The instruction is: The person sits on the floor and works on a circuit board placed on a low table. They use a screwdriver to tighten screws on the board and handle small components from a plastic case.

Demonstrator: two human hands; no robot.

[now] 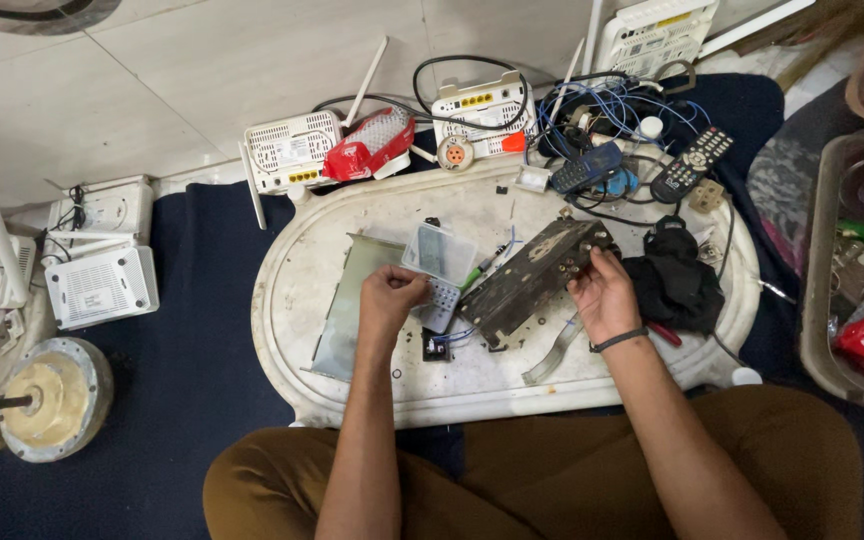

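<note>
White oval tray point(302, 300) sits on navy cloth point(192, 380). Left hand point(389, 297), fingers curled, pinches a small keypad point(439, 305). Right hand point(604, 296) grips the dark metal box point(532, 280), fingers closed on its right end.

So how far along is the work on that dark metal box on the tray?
The flat metal cover already lies off, beside the dark metal box. In hand: the right hand grips the box's end, while the left hand rests on a small keypad part. Wires under the box look still attached.

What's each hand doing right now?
Left hand: closed on a small grey part.
Right hand: gripping the end of the dark metal box.
</note>
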